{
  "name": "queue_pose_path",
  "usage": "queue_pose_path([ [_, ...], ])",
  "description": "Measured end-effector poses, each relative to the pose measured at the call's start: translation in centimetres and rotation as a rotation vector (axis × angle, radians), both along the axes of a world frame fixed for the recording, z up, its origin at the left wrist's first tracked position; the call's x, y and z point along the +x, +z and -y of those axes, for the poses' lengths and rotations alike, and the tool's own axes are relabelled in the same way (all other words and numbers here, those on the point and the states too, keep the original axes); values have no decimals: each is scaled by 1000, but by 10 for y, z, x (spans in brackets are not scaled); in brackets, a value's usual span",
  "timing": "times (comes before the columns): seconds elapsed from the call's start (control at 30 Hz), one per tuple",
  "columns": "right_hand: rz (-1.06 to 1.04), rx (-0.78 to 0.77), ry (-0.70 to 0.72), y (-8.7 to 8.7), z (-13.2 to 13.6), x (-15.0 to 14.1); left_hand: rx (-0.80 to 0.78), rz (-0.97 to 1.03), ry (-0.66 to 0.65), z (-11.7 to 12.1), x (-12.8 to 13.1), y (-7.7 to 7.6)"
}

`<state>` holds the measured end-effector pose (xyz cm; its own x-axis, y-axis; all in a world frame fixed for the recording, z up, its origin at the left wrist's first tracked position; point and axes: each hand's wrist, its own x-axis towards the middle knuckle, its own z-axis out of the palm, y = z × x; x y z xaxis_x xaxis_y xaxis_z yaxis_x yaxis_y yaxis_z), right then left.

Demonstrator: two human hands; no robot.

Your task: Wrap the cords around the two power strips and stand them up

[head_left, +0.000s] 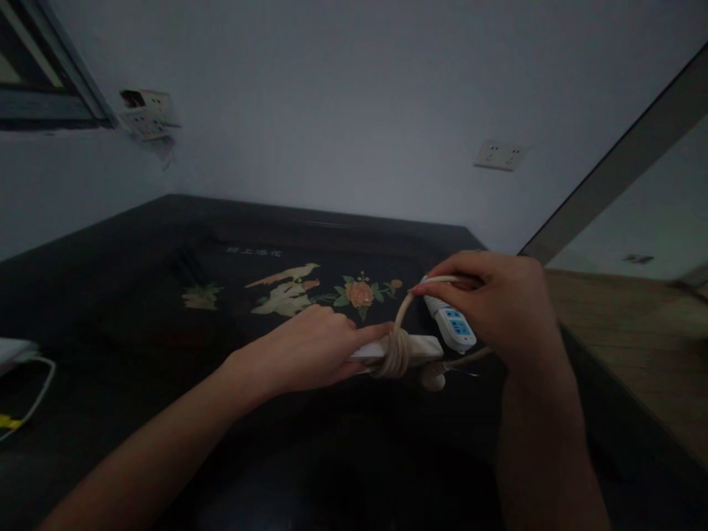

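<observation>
My left hand grips one end of a white power strip, holding it over the dark table. Several turns of a pale power cord are wound round the strip's middle. A raised length of that cord runs up to my right hand, pinched between thumb and fingers. Below the strip's right end hangs a rounded white plug. Just behind lies a second power strip with blue socket faces, its upper part wrapped in white cord and partly hidden by my right hand.
The black table bears an inlaid bird and flowers. At the left edge sit a white object and a white cable with a yellow piece. Wall sockets are behind; wooden floor lies to the right.
</observation>
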<state>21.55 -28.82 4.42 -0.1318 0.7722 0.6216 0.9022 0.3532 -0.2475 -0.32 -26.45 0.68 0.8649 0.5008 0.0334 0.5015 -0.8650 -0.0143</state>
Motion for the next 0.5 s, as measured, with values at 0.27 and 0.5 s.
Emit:
queue_pose_path([
  [0.27,-168,-355,143,-5,-25,14,-147,84,-98,1,-1,10],
  [0.5,-215,-523,350,-19,-42,18,-480,564,-99,-9,-8,12],
])
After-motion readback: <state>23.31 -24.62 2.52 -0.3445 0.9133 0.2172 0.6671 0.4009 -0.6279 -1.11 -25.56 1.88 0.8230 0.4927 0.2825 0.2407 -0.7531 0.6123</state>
